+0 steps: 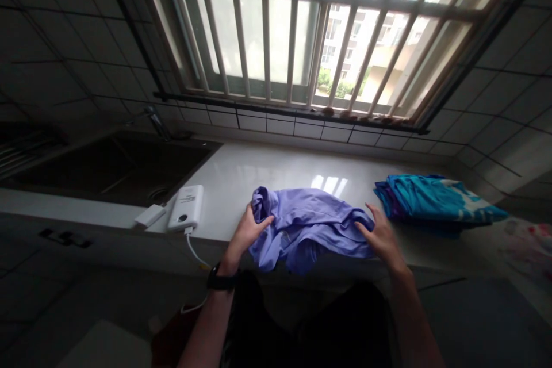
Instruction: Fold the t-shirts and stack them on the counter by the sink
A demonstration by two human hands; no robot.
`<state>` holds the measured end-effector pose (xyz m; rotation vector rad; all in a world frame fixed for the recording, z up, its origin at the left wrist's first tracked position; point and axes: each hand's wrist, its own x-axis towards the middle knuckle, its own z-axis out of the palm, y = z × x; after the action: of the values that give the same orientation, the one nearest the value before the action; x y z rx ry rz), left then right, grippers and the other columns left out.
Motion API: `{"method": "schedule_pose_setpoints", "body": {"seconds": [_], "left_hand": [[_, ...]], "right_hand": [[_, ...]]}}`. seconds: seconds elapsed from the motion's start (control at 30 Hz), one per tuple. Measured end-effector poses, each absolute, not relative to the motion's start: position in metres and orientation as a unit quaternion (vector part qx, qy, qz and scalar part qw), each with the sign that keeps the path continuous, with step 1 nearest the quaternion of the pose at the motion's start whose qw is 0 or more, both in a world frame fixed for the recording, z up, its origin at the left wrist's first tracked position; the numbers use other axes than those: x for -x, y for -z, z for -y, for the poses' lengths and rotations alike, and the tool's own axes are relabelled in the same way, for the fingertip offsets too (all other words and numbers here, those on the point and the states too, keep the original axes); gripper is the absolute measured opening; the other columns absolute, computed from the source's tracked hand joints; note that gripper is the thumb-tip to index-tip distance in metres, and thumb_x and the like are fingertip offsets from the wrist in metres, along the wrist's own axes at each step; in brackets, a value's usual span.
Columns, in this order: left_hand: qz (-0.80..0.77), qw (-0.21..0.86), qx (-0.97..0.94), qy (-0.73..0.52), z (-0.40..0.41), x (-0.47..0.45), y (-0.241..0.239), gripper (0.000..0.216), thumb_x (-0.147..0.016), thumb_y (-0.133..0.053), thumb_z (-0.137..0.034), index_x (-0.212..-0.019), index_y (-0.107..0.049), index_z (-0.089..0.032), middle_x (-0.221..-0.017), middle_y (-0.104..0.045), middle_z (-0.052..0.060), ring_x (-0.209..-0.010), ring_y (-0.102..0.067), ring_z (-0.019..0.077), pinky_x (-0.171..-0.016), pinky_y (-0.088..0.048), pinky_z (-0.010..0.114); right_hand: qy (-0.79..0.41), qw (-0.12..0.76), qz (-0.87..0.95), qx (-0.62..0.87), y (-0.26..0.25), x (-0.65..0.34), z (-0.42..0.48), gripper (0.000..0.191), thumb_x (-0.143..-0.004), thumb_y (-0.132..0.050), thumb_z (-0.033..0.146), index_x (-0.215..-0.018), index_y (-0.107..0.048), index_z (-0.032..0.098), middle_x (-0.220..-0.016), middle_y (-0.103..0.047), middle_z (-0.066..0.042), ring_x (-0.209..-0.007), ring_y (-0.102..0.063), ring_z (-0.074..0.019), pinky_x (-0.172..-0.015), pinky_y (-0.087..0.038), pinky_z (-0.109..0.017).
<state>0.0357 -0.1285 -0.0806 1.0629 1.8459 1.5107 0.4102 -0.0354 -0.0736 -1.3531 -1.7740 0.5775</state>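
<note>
A crumpled lavender garment (306,227), its long axis lying along the countertop (241,178) edge, is gripped by the left hand (246,231) and touched by the open right hand (382,237).

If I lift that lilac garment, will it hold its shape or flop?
The lilac garment will probably flop: it lies in loose, rumpled folds between the left hand and right hand. It looks thin and light, so it should lift easily. It may slide on the glossy white countertop.

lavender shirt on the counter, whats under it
The white countertop shows around the lavender shirt; the surface directly beneath it is covered, so anything lying there cannot be seen.
</note>
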Motion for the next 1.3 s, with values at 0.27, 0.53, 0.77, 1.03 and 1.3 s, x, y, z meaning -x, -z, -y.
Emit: {"method": "schedule_pose_setpoints", "body": {"seconds": [0.27,0.53,0.77,1.03,1.3], "left_hand": [[-0.529,0.369,-0.647,-0.407,0.143,-0.066,0.045,0.035,-0.070,-0.061,-0.014,-0.101,-0.076,-0.023,-0.105,-0.077,0.006,-0.100,-0.071,0.0248,-0.097,-0.054,0.037],[-0.501,0.390,-0.575,-0.516,0.146,-0.074,0.008,0.027,-0.087,-0.058,-0.033,-0.106,-0.070,-0.018,-0.089,-0.072,0.004,-0.082,-0.065,0.0173,-0.074,-0.052,0.026],[-0.493,0.377,-0.621,-0.479,0.133,-0.095,-0.010,0.023,-0.092,-0.050,-0.027,-0.105,-0.068,-0.019,-0.093,-0.072,0.004,-0.086,-0.066,0.0176,-0.078,-0.052,0.028],[-0.604,0.274,-0.666,-0.341,0.139,-0.049,-0.020,0.023,-0.075,-0.075,-0.036,-0.091,-0.073,-0.020,-0.079,-0.072,0.002,-0.071,-0.066,0.0184,-0.064,-0.047,0.026],[-0.702,0.001,-0.619,-0.352,0.078,-0.026,-0.060,0.028,-0.087,-0.050,-0.010,-0.100,-0.074,-0.018,-0.093,-0.077,0.007,-0.092,-0.071,0.0215,-0.082,-0.054,0.030]], "right_hand": [[-0.269,0.278,0.862,0.328,0.046,-0.342,0.076,0.072,-0.086,-0.070,0.042,-0.153,-0.046,0.031,-0.160,-0.044,-0.010,-0.149,-0.037,-0.0309,-0.122,-0.027,-0.056],[-0.466,0.218,0.803,0.302,0.022,-0.332,0.096,0.035,-0.094,-0.058,0.053,-0.085,-0.077,0.025,-0.071,-0.069,0.000,-0.067,-0.063,-0.0196,-0.069,-0.054,-0.032],[-0.615,0.301,0.641,0.347,0.022,-0.308,0.099,0.048,-0.086,-0.068,0.060,-0.118,-0.066,0.024,-0.091,-0.073,-0.001,-0.072,-0.065,-0.0176,-0.063,-0.052,-0.027],[-0.459,0.600,0.481,0.445,0.013,-0.348,0.054,0.041,-0.079,-0.070,0.060,-0.094,-0.064,0.023,-0.077,-0.068,0.001,-0.068,-0.062,-0.0171,-0.060,-0.048,-0.026],[-0.267,0.570,0.615,0.475,-0.015,-0.354,-0.037,0.031,-0.088,-0.053,0.044,-0.098,-0.065,0.017,-0.089,-0.071,-0.008,-0.088,-0.067,-0.0251,-0.079,-0.055,-0.037]]}}
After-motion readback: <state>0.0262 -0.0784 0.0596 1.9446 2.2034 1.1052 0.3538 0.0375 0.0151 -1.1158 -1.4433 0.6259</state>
